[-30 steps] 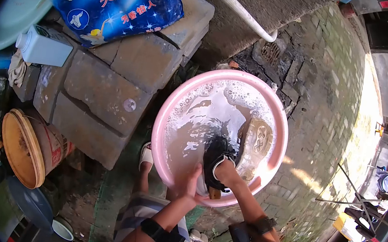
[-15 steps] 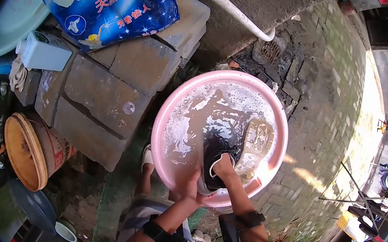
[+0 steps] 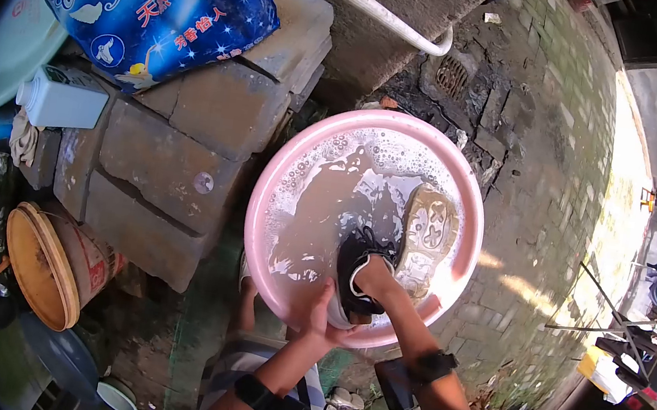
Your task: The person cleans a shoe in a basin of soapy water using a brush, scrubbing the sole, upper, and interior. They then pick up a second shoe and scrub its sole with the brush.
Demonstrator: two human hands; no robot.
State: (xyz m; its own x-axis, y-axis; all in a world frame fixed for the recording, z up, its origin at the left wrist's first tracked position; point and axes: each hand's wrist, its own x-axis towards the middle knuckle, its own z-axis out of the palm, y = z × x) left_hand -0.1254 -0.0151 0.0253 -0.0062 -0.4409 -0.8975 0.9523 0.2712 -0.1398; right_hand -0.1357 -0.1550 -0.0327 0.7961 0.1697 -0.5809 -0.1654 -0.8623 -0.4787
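Note:
A black shoe (image 3: 356,250) with white trim and dark laces sits partly in murky, sudsy water in a pink basin (image 3: 268,189). My left hand (image 3: 319,320) holds the shoe's heel end from the left and below, thumb up along its side. My right hand (image 3: 373,276) reaches into the shoe's opening, its fingers hidden inside. Beside it on the right, a second shoe (image 3: 429,233) lies in the water with its tan, patterned sole facing up.
Left of the basin, stacked stone slabs (image 3: 177,160) bear a blue washing powder bag (image 3: 162,17) and a white bottle (image 3: 68,99). An orange-rimmed bucket (image 3: 42,267) stands below them. A white pipe (image 3: 372,3) and a drain grate (image 3: 452,76) lie beyond the basin.
The view has shifted slightly, moving the basin a little left in the picture. My right hand stays in the black shoe and my left hand stays at its heel.

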